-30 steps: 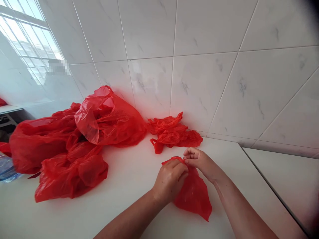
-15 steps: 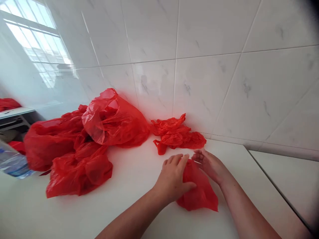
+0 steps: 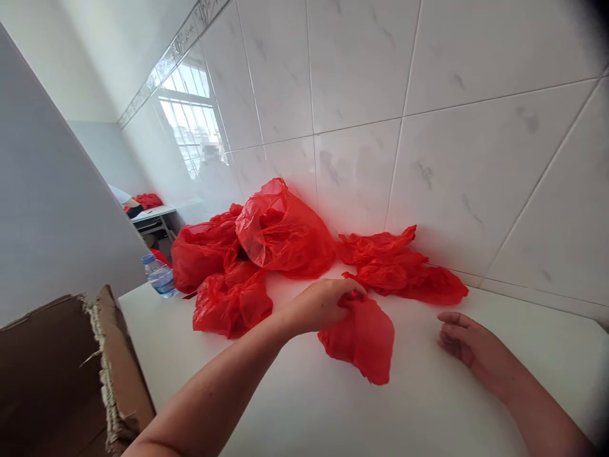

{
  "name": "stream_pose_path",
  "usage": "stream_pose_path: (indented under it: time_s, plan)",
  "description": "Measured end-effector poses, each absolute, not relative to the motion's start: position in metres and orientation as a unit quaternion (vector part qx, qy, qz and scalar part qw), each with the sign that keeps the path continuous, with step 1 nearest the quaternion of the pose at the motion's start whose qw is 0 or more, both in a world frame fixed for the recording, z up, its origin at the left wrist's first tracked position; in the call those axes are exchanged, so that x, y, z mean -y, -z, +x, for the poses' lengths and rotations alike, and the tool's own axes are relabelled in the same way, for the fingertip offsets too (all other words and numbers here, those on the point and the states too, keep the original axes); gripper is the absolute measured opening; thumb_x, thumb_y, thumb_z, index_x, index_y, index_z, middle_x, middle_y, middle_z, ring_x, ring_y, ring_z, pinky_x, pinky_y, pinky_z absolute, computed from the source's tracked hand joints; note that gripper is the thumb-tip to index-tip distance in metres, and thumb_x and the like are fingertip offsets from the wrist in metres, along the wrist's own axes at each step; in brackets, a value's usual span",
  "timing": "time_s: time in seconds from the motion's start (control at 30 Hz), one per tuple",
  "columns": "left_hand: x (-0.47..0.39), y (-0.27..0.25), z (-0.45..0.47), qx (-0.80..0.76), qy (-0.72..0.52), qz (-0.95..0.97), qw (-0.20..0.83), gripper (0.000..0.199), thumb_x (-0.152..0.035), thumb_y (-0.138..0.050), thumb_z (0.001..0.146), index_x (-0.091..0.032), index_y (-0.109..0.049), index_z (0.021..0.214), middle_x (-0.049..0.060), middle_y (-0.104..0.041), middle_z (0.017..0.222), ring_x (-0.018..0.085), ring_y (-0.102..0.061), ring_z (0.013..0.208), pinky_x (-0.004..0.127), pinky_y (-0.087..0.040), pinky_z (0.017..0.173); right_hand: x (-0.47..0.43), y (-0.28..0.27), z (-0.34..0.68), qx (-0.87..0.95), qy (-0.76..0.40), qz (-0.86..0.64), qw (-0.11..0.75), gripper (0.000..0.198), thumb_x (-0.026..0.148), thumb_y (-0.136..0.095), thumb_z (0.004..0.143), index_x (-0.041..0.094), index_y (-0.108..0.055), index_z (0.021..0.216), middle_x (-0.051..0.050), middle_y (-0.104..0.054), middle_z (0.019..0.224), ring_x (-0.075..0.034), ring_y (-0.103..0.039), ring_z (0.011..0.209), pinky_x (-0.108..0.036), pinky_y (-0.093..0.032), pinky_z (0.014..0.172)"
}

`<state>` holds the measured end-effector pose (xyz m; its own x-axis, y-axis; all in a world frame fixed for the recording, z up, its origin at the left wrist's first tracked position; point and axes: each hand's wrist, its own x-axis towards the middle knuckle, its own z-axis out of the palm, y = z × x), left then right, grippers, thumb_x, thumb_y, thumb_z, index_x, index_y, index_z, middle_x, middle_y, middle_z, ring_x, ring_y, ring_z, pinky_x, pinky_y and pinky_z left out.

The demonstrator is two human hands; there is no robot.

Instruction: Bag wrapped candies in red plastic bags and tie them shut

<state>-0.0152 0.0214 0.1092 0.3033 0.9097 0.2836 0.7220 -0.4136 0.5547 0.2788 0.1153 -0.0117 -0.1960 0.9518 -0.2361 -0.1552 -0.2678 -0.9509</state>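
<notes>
A small red plastic bag hangs from the pinched fingers of my left hand, just over the white table. Part of the bag's upper edge is hidden by those fingers. To the right, my right hand is apart from the bag, its fingers loosely curled and holding nothing. Behind the left hand, against the wall, lies a heap of crumpled red bags. Farther left are bulging red plastic bags, stuffed with more red plastic, and a knotted-looking red bundle.
A water bottle with a blue cap stands at the table's left end. An open cardboard box with a torn edge is at lower left. The tiled wall bounds the white table. Beyond a grey partition, another person's arm shows.
My view has swung left, bringing the cardboard box and partition in. My left hand has closed on the small red bag and moved it left; my right hand has drawn away to the right.
</notes>
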Motion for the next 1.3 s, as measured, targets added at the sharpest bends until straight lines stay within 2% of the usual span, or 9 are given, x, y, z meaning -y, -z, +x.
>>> stream_pose_path:
  time_s: [0.17, 0.3, 0.43, 0.53, 0.67, 0.77, 1.03, 1.13, 1.3]
  plan:
    - [-0.015, -0.100, -0.030, -0.577, -0.327, 0.730, 0.164, 0.046, -0.008, -0.051, 0.067, -0.024, -0.061, 0.109, 0.001, -0.068, 0.087, 0.015, -0.062, 0.076, 0.021, -0.045, 0.061, -0.092, -0.023, 0.239, 0.635, -0.517, -0.462, 0.341, 0.028, 0.048, -0.064, 0.077, 0.024, -0.063, 0.090, -0.002, -0.059, 0.091, -0.019, -0.055, 0.087, -0.035, -0.048, 0.081]
    - [-0.007, -0.105, -0.070, -0.677, -0.280, 0.680, 0.036, 0.040, -0.015, -0.052, 0.075, -0.026, -0.056, 0.114, 0.002, -0.068, 0.099, 0.017, -0.064, 0.087, 0.024, -0.047, 0.072, -0.088, -0.022, 0.234, 0.657, -0.503, -0.480, 0.291, 0.030, 0.051, -0.063, 0.078, 0.024, -0.062, 0.091, -0.003, -0.059, 0.093, -0.020, -0.052, 0.086, -0.037, -0.045, 0.081]
    - [0.007, -0.103, -0.119, -0.780, -0.194, 0.587, -0.102, 0.044, -0.012, -0.045, 0.077, -0.022, -0.053, 0.120, 0.007, -0.066, 0.107, 0.024, -0.061, 0.100, 0.033, -0.046, 0.084, -0.090, -0.023, 0.240, 0.554, -0.623, -0.410, 0.369, 0.035, 0.057, -0.060, 0.079, 0.023, -0.063, 0.089, -0.004, -0.054, 0.087, -0.020, -0.051, 0.089, -0.035, -0.047, 0.082]
    - [0.013, -0.084, -0.138, -0.803, -0.188, 0.548, -0.141, 0.050, -0.017, -0.045, 0.080, -0.017, -0.048, 0.130, 0.016, -0.051, 0.131, 0.035, -0.045, 0.122, 0.049, -0.038, 0.096, -0.083, -0.040, 0.237, 0.486, -0.703, -0.294, 0.427, 0.035, 0.058, -0.057, 0.081, 0.023, -0.062, 0.082, -0.002, -0.051, 0.080, -0.018, -0.051, 0.086, -0.030, -0.048, 0.076]
    - [0.010, -0.045, -0.143, -0.799, -0.109, 0.582, -0.104, 0.046, -0.029, -0.055, 0.078, -0.028, -0.056, 0.124, 0.012, -0.034, 0.149, 0.039, -0.022, 0.138, 0.068, -0.021, 0.101, -0.070, -0.062, 0.228, 0.437, -0.740, -0.235, 0.454, 0.037, 0.060, -0.055, 0.082, 0.023, -0.061, 0.078, -0.001, -0.050, 0.077, -0.016, -0.051, 0.081, -0.028, -0.047, 0.071]
    - [0.005, -0.024, -0.148, -0.810, -0.034, 0.580, -0.085, 0.042, -0.028, -0.053, 0.080, -0.026, -0.058, 0.122, 0.012, -0.030, 0.152, 0.041, -0.022, 0.138, 0.074, -0.020, 0.097, -0.061, -0.068, 0.227, 0.424, -0.751, -0.219, 0.457, 0.040, 0.062, -0.052, 0.082, 0.024, -0.061, 0.078, 0.000, -0.048, 0.074, -0.016, -0.050, 0.078, -0.028, -0.045, 0.070]
    - [0.002, -0.032, -0.141, -0.814, -0.104, 0.545, -0.171, 0.027, -0.031, -0.051, 0.085, -0.027, -0.057, 0.111, 0.007, -0.046, 0.142, 0.039, -0.026, 0.137, 0.070, -0.028, 0.095, -0.046, -0.085, 0.230, 0.421, -0.758, -0.188, 0.462, 0.045, 0.066, -0.049, 0.083, 0.023, -0.059, 0.077, 0.001, -0.040, 0.068, -0.015, -0.047, 0.072, -0.028, -0.043, 0.067]
    - [-0.003, -0.029, -0.115, -0.757, -0.176, 0.592, -0.214, 0.024, -0.029, -0.048, 0.088, -0.024, -0.058, 0.109, 0.010, -0.048, 0.139, 0.034, -0.030, 0.136, 0.060, -0.030, 0.103, -0.043, -0.086, 0.227, 0.431, -0.744, -0.196, 0.471, 0.042, 0.063, -0.050, 0.082, 0.022, -0.056, 0.075, 0.002, -0.036, 0.064, -0.014, -0.045, 0.066, -0.027, -0.041, 0.064]
    - [-0.024, -0.007, -0.059, -0.552, -0.207, 0.807, -0.027, 0.031, -0.031, -0.046, 0.089, -0.024, -0.057, 0.117, 0.010, -0.044, 0.141, 0.026, -0.051, 0.120, 0.039, -0.045, 0.097, -0.018, -0.080, 0.241, 0.536, -0.635, -0.341, 0.439, 0.010, 0.026, -0.060, 0.078, 0.022, -0.051, 0.081, 0.006, -0.039, 0.059, -0.009, -0.040, 0.056, -0.023, -0.036, 0.059]
